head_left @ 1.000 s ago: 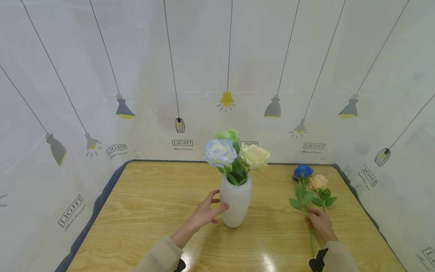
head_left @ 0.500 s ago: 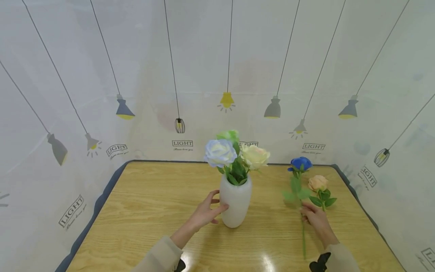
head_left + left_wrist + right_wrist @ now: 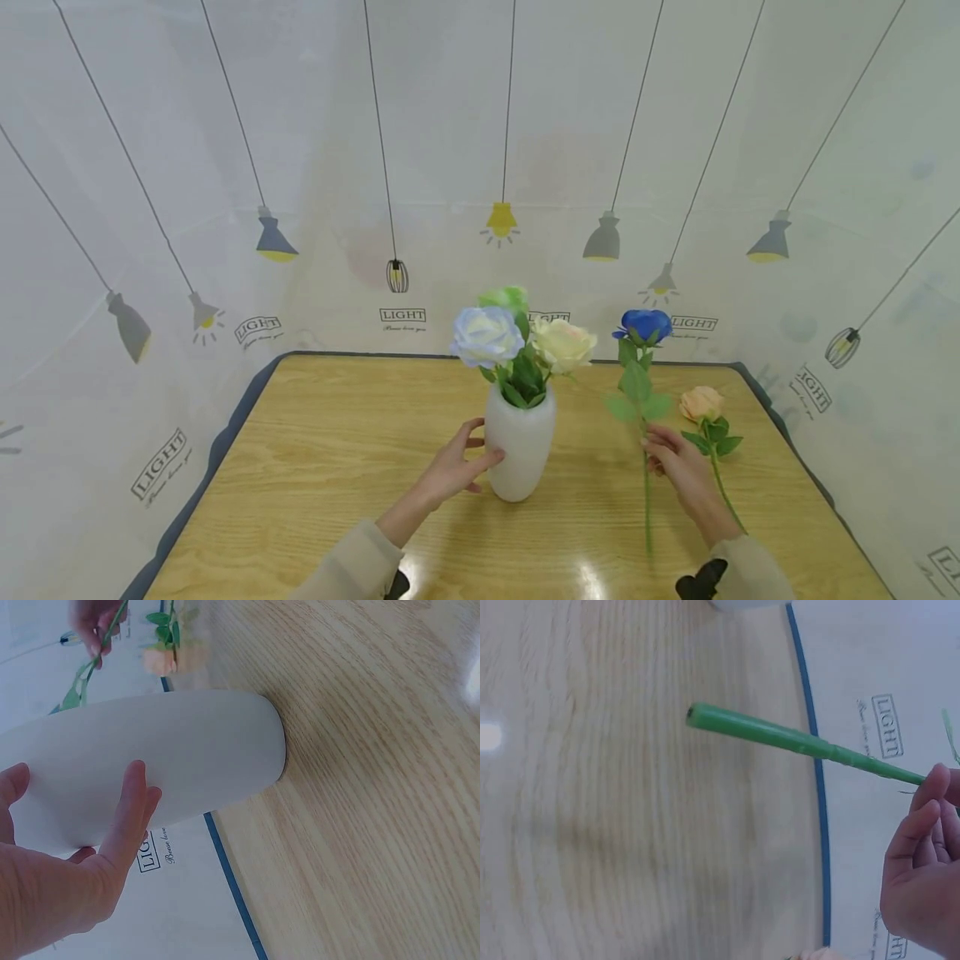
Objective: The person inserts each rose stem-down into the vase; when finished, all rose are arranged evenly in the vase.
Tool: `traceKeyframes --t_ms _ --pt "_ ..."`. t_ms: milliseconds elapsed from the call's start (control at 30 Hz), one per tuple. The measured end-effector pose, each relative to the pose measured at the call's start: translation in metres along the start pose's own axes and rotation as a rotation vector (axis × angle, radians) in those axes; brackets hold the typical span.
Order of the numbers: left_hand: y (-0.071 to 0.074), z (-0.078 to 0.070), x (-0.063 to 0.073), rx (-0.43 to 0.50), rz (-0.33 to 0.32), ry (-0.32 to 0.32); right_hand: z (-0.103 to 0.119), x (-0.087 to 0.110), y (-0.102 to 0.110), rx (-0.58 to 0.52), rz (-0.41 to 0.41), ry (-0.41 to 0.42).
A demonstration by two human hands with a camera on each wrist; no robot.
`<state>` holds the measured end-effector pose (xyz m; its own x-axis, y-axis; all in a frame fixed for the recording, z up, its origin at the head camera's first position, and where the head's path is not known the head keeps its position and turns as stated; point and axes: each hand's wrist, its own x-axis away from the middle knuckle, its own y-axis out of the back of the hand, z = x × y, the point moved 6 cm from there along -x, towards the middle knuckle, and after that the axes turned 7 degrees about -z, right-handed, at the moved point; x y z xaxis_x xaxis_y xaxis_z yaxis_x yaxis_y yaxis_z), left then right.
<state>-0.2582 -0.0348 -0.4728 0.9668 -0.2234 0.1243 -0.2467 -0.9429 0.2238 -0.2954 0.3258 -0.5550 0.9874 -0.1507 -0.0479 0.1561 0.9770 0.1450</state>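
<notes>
A white vase (image 3: pixel 521 450) stands upright mid-table, holding a pale blue rose (image 3: pixel 487 337), a cream rose (image 3: pixel 562 345) and a green bloom (image 3: pixel 504 298). From its left side my left hand (image 3: pixel 453 467) holds the vase, thumb across the front and fingers reaching behind. The left wrist view shows the fingertips (image 3: pixel 135 774) against the vase wall. To the right, my right hand (image 3: pixel 678 467) pinches the stem of a blue rose (image 3: pixel 647 325) between thumb and fingers. That rose is upright, its cut stem end (image 3: pixel 699 715) raised above the table in the right wrist view.
A peach rose (image 3: pixel 702 403) lies on the wooden table (image 3: pixel 360 417) at the right, its stem running under my right forearm. White cloth printed with lamps (image 3: pixel 450 167) surrounds the table's back and sides.
My right hand has lifted the blue rose off the table, tilting it upright and carrying it left toward the vase. The peach rose stays behind. My left hand and the vase have not moved.
</notes>
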Motion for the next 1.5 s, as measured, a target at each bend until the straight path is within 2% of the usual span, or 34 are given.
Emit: traceKeyframes --t_ms 100,200,233,367,433,500,667,800,1167,1333,1500 --pt "0.0 0.0 0.0 0.0 0.0 -0.002 -0.015 -0.012 -0.001 -0.039 -0.024 0.04" --pt "-0.001 0.0 -0.001 -0.002 0.0 -0.003 -0.001 -0.011 -0.009 -0.071 -0.022 0.077" --pt "-0.001 0.0 -0.001 -0.003 0.0 -0.004 0.011 -0.006 -0.013 -0.047 -0.031 0.079" --pt "-0.001 0.001 -0.001 -0.005 0.002 -0.009 0.078 0.024 -0.036 -0.023 -0.009 0.096" --pt "-0.001 0.001 -0.001 -0.004 0.003 -0.01 0.102 0.034 -0.045 -0.016 -0.004 0.08" --pt "-0.001 0.001 -0.001 -0.002 0.003 -0.012 0.115 0.04 -0.051 -0.051 -0.001 0.061" --pt "0.0 0.0 0.0 -0.003 0.003 -0.014 0.134 0.043 -0.059 -0.131 -0.002 0.036" --pt "0.0 -0.002 0.001 0.001 0.002 -0.015 0.147 0.044 -0.064 -0.207 0.0 0.079" --pt "0.0 0.002 -0.002 0.008 0.001 -0.005 0.191 0.05 -0.081 -0.505 -0.03 0.158" --pt "0.0 0.002 -0.002 0.011 0.0 -0.007 0.208 0.046 -0.085 -0.629 -0.053 0.194" --pt "0.0 0.002 -0.001 0.012 0.002 -0.006 0.227 0.041 -0.087 -0.708 -0.089 0.248"
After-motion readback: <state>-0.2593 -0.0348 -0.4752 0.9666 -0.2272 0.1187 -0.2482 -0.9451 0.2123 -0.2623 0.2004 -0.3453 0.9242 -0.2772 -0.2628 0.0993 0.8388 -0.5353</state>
